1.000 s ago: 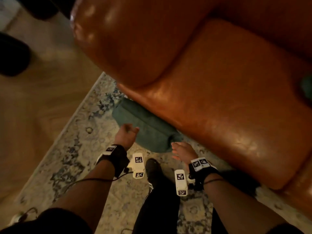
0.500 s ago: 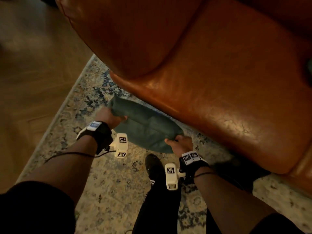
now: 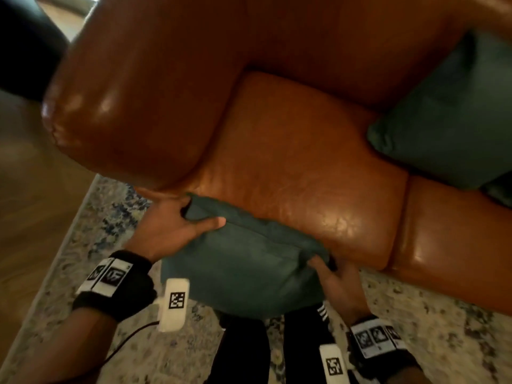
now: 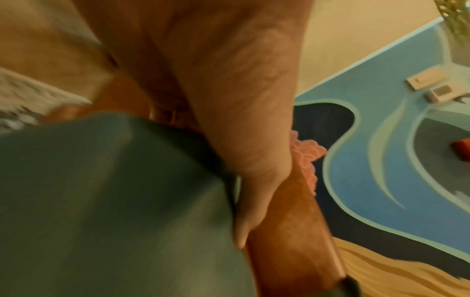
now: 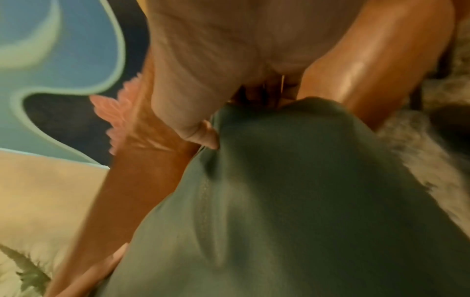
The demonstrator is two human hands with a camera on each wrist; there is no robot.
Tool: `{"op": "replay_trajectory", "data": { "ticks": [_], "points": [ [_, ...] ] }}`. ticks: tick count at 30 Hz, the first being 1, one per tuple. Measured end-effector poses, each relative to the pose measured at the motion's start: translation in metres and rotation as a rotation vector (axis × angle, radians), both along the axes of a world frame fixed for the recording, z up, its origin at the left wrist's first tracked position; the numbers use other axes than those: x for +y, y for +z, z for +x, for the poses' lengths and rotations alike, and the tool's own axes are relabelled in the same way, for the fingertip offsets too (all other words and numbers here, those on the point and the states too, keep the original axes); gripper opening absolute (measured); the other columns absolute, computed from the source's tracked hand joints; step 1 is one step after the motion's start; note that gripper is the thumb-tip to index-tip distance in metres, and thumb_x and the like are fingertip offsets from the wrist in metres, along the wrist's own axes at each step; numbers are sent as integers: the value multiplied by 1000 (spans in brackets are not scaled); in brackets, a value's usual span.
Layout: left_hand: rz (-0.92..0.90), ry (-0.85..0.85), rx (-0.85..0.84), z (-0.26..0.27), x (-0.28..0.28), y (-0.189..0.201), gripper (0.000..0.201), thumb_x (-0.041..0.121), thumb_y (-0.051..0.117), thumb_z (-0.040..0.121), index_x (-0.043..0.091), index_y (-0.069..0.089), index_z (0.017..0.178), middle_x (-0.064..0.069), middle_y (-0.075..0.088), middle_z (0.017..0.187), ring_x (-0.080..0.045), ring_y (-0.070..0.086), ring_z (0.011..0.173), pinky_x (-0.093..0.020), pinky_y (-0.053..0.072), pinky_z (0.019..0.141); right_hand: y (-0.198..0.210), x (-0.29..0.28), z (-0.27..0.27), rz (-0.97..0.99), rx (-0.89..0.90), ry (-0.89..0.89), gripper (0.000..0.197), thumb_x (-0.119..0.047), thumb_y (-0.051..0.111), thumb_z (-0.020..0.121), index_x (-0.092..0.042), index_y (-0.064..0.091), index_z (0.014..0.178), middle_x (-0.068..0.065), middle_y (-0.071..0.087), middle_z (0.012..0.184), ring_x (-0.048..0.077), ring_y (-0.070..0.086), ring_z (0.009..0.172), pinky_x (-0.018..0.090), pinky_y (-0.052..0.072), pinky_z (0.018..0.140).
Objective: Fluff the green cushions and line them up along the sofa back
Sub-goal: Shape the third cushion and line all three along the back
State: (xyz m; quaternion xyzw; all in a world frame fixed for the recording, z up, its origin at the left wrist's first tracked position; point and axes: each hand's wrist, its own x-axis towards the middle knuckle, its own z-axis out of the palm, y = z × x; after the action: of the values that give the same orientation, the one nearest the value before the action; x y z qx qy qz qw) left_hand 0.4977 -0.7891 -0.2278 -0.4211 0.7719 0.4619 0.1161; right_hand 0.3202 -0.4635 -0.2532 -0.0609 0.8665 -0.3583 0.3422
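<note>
A green cushion (image 3: 243,270) hangs in front of the brown leather sofa (image 3: 291,162), lifted off the rug. My left hand (image 3: 177,225) grips its upper left corner, thumb on the near face. My right hand (image 3: 335,275) grips its upper right corner. In the left wrist view the cushion (image 4: 114,201) fills the lower left under my thumb (image 4: 244,201). The right wrist view shows my thumb (image 5: 201,132) pinching the cushion (image 5: 292,201) at its top. A second green cushion (image 3: 454,117) leans against the sofa back at the right.
A patterned rug (image 3: 105,225) lies in front of the sofa, with wood floor (image 3: 27,206) to its left. My dark-trousered legs (image 3: 249,353) stand below the cushion. The sofa's big rounded arm (image 3: 133,106) bulges at the left.
Both hands reached down to the cushion lying on the rug, took its two top corners and lifted it up in front of the sofa seat. My view has tilted up the sofa.
</note>
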Motion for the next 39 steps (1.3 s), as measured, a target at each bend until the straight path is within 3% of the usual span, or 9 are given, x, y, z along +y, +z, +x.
{"op": "replay_trajectory", "data": {
  "ticks": [3, 8, 12, 14, 17, 20, 25, 31, 39],
  "points": [
    [-84, 19, 135, -73, 11, 26, 65, 86, 74, 75, 26, 73, 97, 11, 77, 100, -15, 72, 98, -43, 58, 92, 37, 3, -53, -23, 81, -65, 13, -22, 71, 98, -20, 63, 88, -9, 67, 80, -7, 61, 71, 21, 45, 69],
    [-94, 110, 218, -183, 27, 33, 52, 73, 75, 86, 22, 73, 97, 5, 76, 97, -18, 71, 95, -36, 54, 85, 30, 9, -154, 4, 228, -182, 35, -55, 66, 94, -21, 66, 97, -2, 72, 89, 18, 68, 88, 39, 51, 81],
    [-20, 125, 259, -241, 36, 25, 57, 64, 79, 88, 26, 67, 128, 9, 71, 119, -14, 68, 114, -33, 52, 101, 1, 12, -213, -46, 222, -224, 58, -77, 62, 90, -20, 73, 95, -1, 76, 88, 16, 72, 87, 47, 59, 87],
    [-89, 24, 221, -258, 38, 12, 78, 71, 80, 82, 30, 56, 144, 5, 65, 140, -20, 60, 134, -41, 46, 117, -11, 14, -223, -123, 191, -279, 56, -73, 67, 89, -24, 72, 117, -5, 78, 111, 14, 72, 107, 50, 56, 103],
    [-248, -107, 31, -264, 40, -10, 117, 84, 71, 80, 35, 16, 170, -4, 25, 174, -31, 23, 161, -55, 21, 131, -2, 14, -212, -4, 350, -153, 67, -58, 68, 96, -21, 53, 150, 0, 59, 151, 18, 53, 141, 44, 40, 123],
    [-355, -150, 70, -266, 51, -22, 108, 87, 55, 85, 37, 11, 170, -4, 9, 177, -34, 13, 163, -59, 19, 131, 5, 12, -183, -22, 598, 166, 67, -53, 63, 100, -17, 51, 155, 2, 44, 165, 22, 36, 157, 47, 30, 127],
    [-423, -397, -3, -274, 73, -40, 102, 98, 30, 84, 45, 15, 169, -1, 4, 180, -30, 2, 167, -64, 15, 131, -25, -5, -165, 83, 434, 319, 78, -65, 39, 105, -29, 17, 170, -17, 1, 178, 8, -6, 165, 47, 7, 135],
    [-411, -413, -117, -291, 92, -54, 96, 94, 37, 87, 57, -4, 165, 12, -16, 179, -18, -19, 165, -69, -4, 129, -22, -26, -206, 231, 454, 168, 74, -68, 36, 102, -24, 33, 162, -4, 28, 168, 19, 27, 154, 49, 29, 125],
    [-473, -433, -115, -282, 78, -78, 94, 93, 21, 86, 54, -7, 167, 11, -14, 180, -18, -15, 166, -70, 3, 129, -38, -59, -207, 334, 495, 23, 76, -64, 48, 101, -16, 42, 160, 7, 49, 157, 26, 44, 145, 47, 32, 125]
  ]
}}
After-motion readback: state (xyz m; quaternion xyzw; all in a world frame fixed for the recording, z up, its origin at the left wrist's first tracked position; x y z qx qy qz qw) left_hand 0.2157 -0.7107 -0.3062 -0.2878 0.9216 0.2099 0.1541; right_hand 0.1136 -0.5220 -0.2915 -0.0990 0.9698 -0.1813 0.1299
